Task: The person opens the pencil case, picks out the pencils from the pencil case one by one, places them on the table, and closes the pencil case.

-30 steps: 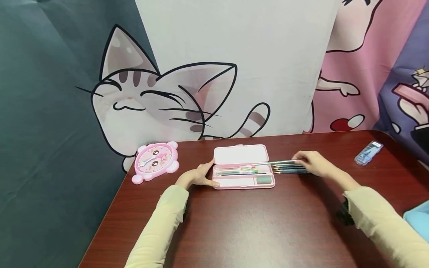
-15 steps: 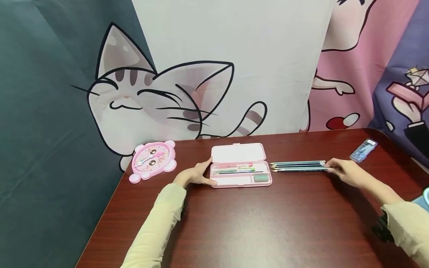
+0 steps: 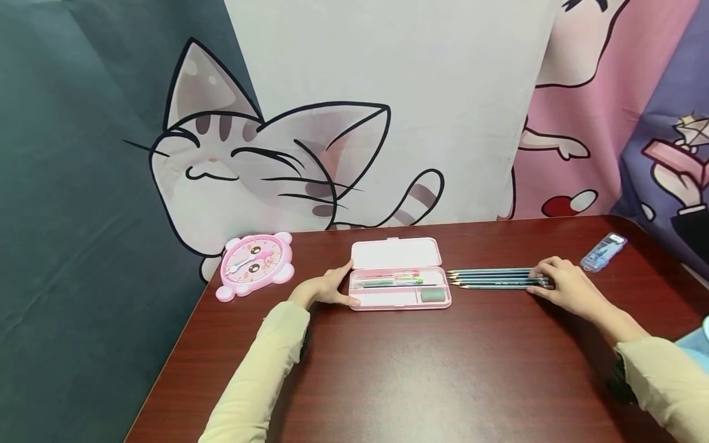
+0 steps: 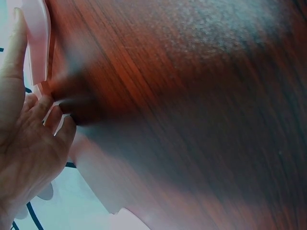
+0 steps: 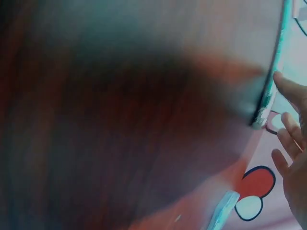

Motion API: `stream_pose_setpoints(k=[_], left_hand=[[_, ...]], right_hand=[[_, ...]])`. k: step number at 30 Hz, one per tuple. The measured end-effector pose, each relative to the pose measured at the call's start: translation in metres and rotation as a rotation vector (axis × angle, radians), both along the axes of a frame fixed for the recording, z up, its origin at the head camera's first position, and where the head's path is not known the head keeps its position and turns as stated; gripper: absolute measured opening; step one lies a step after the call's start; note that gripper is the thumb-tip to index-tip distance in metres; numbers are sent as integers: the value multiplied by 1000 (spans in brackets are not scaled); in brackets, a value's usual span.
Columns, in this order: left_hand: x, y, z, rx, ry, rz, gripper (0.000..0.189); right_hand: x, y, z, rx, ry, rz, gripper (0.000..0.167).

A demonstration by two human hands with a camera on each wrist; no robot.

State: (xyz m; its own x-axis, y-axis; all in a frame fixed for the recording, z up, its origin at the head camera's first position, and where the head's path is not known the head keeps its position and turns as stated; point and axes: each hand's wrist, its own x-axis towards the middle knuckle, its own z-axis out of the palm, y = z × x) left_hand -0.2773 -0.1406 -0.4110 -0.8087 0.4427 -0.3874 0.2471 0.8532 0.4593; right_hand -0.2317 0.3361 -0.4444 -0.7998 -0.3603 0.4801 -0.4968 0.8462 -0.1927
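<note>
A pink pencil case (image 3: 401, 306) lies open on the table, its lid folded back. Several pens (image 3: 388, 282) and a grey-green block (image 3: 433, 296) are inside. My left hand (image 3: 324, 288) rests against the case's left end, thumb and forefinger spread along it. In the left wrist view, the left hand (image 4: 33, 139) has its fingers extended beside the case. Several pencils (image 3: 490, 279) lie side by side, points toward the case. Across their right ends, my right hand (image 3: 565, 286) holds them between thumb and fingers. The right wrist view has the thumb touching a pencil (image 5: 276, 67).
A pink animal-faced clock (image 3: 255, 267) lies at the table's left. A small clear-blue case (image 3: 604, 252) lies beyond my right hand. Something light blue (image 3: 695, 341) shows at the right edge. A printed cloth (image 3: 471, 123) hangs behind the brown table (image 3: 421, 369).
My right hand let go of a single pencil, moved right to the row's blunt ends, then came back slightly left over them. The left hand stayed at the pencil case.
</note>
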Motion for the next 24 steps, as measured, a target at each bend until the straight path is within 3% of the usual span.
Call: stream_pose_setpoints(k=[3, 9, 14, 18, 24], left_hand=[[0, -1, 0, -7, -3, 12, 101], [0, -2, 0, 2, -8, 16, 102], [-1, 0, -2, -2, 3, 3, 101], [-1, 1, -3, -5, 6, 0, 101], [1, 1, -1, -1, 0, 9, 101]], right_hand=[[-2, -11, 7, -86, -88, -23, 35], [-13, -48, 6, -224, -200, 33, 39], [-18, -86, -3, -249, -278, 77, 36], [-22, -117, -3, -296, -319, 171, 27], [-28, -150, 0, -229, -321, 310, 21]])
